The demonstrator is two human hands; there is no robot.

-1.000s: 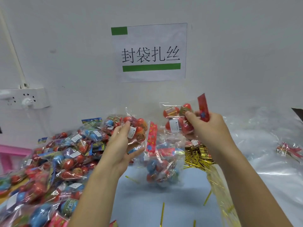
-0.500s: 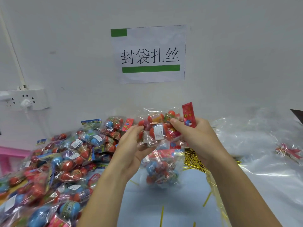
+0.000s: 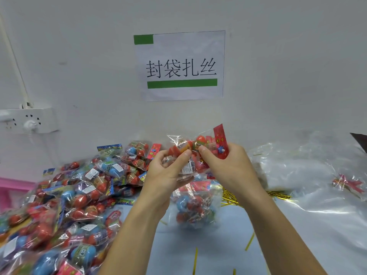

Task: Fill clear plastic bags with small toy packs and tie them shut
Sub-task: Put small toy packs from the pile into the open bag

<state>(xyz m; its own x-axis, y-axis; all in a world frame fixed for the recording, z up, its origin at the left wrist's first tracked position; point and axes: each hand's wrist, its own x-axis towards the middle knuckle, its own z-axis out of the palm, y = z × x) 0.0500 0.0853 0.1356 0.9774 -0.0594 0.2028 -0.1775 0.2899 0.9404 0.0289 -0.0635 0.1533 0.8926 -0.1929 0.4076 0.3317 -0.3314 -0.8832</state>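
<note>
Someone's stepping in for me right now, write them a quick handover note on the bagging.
Left hand and right hand: both grip the small toy packs held up together, not yet bagged.
A filled bag stands on the table below the hands; whether it is tied cannot be seen.
Loose packs are piled at left, gold twist ties by the right wrist, empty clear bags at right.
Left: bag these packs, tie, repeat.

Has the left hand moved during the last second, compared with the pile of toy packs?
Yes. The left hand went rightward, away from the pile of toy packs, and now grips the held packs together with the right hand.
</note>
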